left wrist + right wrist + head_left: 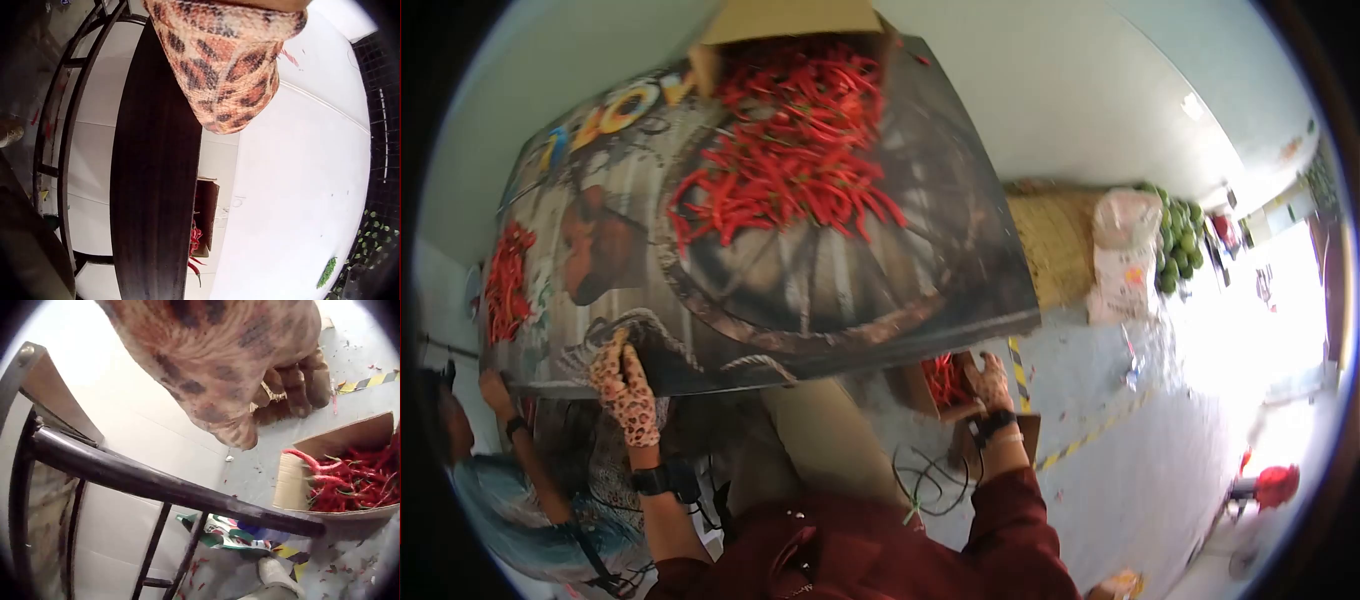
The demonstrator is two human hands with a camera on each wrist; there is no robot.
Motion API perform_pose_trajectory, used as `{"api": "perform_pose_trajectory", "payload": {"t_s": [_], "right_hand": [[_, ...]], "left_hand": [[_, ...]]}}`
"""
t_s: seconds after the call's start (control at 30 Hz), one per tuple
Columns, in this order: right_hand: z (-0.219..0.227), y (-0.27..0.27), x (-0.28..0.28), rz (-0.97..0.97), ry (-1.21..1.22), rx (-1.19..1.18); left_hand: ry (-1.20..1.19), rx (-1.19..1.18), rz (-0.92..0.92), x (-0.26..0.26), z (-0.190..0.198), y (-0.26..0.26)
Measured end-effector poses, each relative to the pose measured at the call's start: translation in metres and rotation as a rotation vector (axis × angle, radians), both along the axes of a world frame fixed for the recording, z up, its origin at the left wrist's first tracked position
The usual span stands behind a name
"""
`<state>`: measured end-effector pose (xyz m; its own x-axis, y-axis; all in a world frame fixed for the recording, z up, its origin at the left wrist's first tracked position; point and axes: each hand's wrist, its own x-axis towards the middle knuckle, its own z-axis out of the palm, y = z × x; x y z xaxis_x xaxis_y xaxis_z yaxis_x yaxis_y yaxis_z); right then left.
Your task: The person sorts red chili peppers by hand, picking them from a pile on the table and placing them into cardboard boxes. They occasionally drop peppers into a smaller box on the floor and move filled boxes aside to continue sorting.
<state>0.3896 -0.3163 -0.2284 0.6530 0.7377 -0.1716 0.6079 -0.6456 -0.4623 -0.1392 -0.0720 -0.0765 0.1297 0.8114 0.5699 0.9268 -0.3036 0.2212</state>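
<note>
In the head view, a large pile of red chilies (800,150) spills from a tilted cardboard box onto a printed table cover (800,290). The left hand (628,392), in a leopard-print glove, rests at the near table edge, fingers pointing over the cover; the left wrist view shows only the glove's (219,69) patterned cuff and back. Beyond the table's right corner, the gloved right hand (992,388) is beside a lower box of chilies (945,380). In the right wrist view, that hand (231,362) has loosely bent fingers, no chili visible in them, above and left of the box (289,482).
A smaller chili pile (508,280) lies at the table's left end, with another person's arm (540,460) near it. Green produce (1178,240) and a pale sack (1122,260) stand to the right. Dark metal rails (175,490) run below the right hand.
</note>
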Motion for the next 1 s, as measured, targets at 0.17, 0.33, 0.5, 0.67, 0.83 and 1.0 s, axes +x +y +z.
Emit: {"api": "perform_pose_trajectory", "payload": {"t_s": [0.17,0.33,0.5,0.67,0.83,1.0], "right_hand": [[0.051,0.006,-0.037,0.118,0.272,0.085],[0.121,0.018,-0.094,0.171,0.624,0.154],[0.194,0.072,-0.145,0.975,0.424,0.183],[0.249,0.148,-0.184,1.394,0.702,0.189],[0.292,0.235,-0.214,1.650,0.749,0.388],[0.279,0.264,-0.293,1.773,1.029,-0.059]], "left_hand": [[0.165,-0.001,0.008,-0.020,-0.032,0.003],[0.038,0.070,-0.020,0.003,0.003,-0.004],[-0.139,0.007,-0.028,0.010,0.022,-0.007],[-0.136,0.052,-0.080,0.003,0.012,-0.005],[-0.156,-0.010,-0.092,0.007,0.028,-0.007],[-0.130,0.022,-0.107,0.010,0.033,-0.005]]}}
